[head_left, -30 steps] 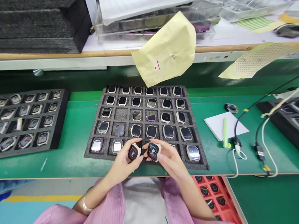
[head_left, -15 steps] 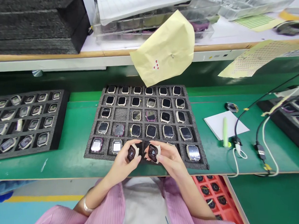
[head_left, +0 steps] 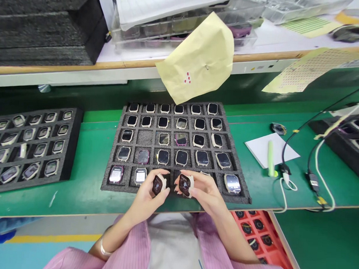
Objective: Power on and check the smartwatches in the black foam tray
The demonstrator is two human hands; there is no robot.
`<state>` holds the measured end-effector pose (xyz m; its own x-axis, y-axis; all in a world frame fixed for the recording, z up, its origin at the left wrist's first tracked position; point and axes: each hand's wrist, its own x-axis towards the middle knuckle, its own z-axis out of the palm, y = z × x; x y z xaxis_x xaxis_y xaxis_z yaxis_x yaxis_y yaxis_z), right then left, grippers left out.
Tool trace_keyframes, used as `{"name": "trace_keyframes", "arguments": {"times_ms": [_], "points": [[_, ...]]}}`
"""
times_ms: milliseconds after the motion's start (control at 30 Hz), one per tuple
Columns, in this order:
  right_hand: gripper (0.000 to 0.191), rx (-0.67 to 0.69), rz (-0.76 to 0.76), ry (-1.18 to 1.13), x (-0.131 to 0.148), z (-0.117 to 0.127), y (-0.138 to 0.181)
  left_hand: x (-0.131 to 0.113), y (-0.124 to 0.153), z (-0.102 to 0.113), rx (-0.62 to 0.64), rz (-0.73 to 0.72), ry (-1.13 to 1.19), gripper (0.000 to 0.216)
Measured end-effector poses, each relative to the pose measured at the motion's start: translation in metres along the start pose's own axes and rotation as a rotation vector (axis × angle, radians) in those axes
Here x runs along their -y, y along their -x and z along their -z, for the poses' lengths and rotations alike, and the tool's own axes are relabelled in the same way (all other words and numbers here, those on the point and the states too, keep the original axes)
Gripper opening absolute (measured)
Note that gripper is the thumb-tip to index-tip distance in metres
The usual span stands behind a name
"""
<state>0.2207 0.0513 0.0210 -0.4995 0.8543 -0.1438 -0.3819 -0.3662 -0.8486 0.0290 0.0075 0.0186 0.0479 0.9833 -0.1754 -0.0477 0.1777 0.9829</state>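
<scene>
Between the thumb and fingers of my left hand (head_left: pixel 148 193) is a pale-cased smartwatch body (head_left: pixel 158 184) with a lit dark screen. A similar smartwatch body (head_left: pixel 184 184), its screen also lit, is gripped in my right hand (head_left: pixel 207 191). Both are held apart, tilted, above the front edge of a dark foam tray (head_left: pixel 144 137). Several strapless watch bodies sit in the tray's square compartments, most with dark screens. In the front row, a purple-cased watch (head_left: pixel 116 174) and a pale one (head_left: pixel 141 175) show white screens. My hands hide part of that row.
Another foam tray of watches (head_left: pixel 73 145) lies at left. On the right are white paper (head_left: pixel 256 147), a light-green pen-like tool (head_left: pixel 270 156), cables (head_left: pixel 313 182) and a third tray (head_left: pixel 331 135). A yellow paper (head_left: pixel 200 58) hangs from the shelf. A red tray (head_left: pixel 274 249) stands below the table edge.
Both hands keep nearly the same place and grip. The watch in my right hand has shifted very slightly right and down.
</scene>
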Motion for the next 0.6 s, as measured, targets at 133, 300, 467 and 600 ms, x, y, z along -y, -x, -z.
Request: {"name": "trace_keyframes", "arguments": {"times_ms": [133,300,467,600], "points": [[0.036,-0.024,-0.021,0.024,-0.0005,0.0001,0.0008,0.0002,0.0003,0.0,-0.007,-0.003,-0.005,0.037],[0.037,-0.048,-0.041,0.035,-0.0006,0.0,0.0002,0.0019,-0.0012,-0.0006,0.018,0.025,-0.013,0.035],[0.036,-0.02,-0.002,0.016,0.0037,-0.0033,0.003,0.0021,0.0016,0.0011,0.032,-0.02,0.013,0.035],[0.035,0.008,-0.002,0.041,0.0073,-0.0043,0.0051,-0.001,0.0055,0.0012,0.018,-0.042,-0.008,0.033]]}}
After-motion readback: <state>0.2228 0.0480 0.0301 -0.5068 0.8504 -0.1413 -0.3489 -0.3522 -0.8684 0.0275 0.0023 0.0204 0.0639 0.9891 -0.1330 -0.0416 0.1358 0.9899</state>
